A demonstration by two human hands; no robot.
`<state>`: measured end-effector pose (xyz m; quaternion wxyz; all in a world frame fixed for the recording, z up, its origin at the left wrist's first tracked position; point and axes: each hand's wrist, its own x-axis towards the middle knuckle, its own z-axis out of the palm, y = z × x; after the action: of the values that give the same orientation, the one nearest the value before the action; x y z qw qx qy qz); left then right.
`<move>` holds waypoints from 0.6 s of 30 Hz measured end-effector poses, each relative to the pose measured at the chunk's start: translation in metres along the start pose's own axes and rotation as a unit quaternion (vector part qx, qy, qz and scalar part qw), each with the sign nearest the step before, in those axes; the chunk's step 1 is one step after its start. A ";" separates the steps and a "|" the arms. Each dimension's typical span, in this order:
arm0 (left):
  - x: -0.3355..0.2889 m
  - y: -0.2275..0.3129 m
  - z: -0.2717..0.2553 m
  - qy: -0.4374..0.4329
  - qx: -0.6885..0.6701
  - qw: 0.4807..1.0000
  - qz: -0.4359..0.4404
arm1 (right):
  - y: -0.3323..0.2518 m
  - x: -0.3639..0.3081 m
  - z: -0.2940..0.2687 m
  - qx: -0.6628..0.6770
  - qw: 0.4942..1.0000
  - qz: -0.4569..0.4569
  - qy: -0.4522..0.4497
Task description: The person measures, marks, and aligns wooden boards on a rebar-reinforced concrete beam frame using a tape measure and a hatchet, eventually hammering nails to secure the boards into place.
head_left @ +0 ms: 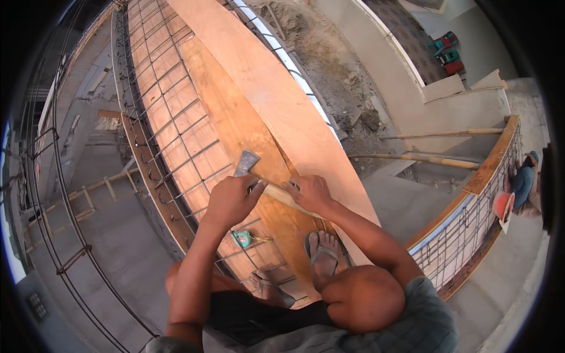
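I crouch on plywood formwork high above the ground. My left hand (231, 199) grips the neck of a hatchet (246, 162), whose grey metal head points away from me. My right hand (311, 193) presses on the pale wooden handle (282, 197) and on the plywood sheet (259, 117) under it. The hatchet lies across the seam between two plywood boards. My sandalled feet (321, 256) rest on the board just below the hands.
A rebar grid (176, 117) covers the formwork to the left. A teal tape measure (242, 238) lies on it near my left knee. Bamboo poles (429, 157) and another rebar cage (465, 229) stand to the right. A person with an orange hard hat (503, 206) is at the far right.
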<state>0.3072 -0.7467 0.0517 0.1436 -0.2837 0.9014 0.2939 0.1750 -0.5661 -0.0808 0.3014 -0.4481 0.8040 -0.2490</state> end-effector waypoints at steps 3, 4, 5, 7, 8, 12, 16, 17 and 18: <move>0.005 -0.024 0.020 -0.033 -0.025 0.999 -0.006 | 0.033 -0.006 0.008 0.062 0.997 0.033 0.045; 0.007 -0.033 0.023 -0.036 -0.038 0.998 -0.025 | 0.040 -0.007 0.010 0.069 0.996 0.036 0.041; 0.008 -0.043 0.025 -0.037 -0.050 0.997 -0.046 | 0.043 -0.006 0.009 0.084 0.993 0.051 0.064; 0.007 -0.064 0.028 -0.048 -0.039 0.996 -0.070 | 0.040 -0.002 0.004 0.106 0.989 0.064 0.076; 0.006 -0.073 0.033 -0.059 -0.028 0.994 -0.085 | 0.035 -0.003 -0.004 0.107 0.989 0.076 0.070; -0.009 -0.104 0.064 -0.124 0.056 0.983 -0.124 | 0.047 0.006 -0.004 0.115 0.985 0.099 0.079; -0.035 -0.113 0.098 -0.235 0.144 0.949 -0.151 | 0.056 0.033 -0.011 0.102 0.984 0.098 0.112; -0.045 -0.119 0.108 -0.249 0.163 0.941 -0.161 | 0.051 0.047 -0.020 0.061 0.987 0.105 0.109; -0.051 -0.119 0.117 -0.248 0.166 0.940 -0.163 | 0.050 0.060 -0.033 0.041 0.987 0.105 0.111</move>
<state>0.4301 -0.7328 -0.0720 0.4535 -0.3170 0.8147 0.1735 0.0986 -0.5906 -0.1072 0.2532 -0.3182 0.8640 -0.2969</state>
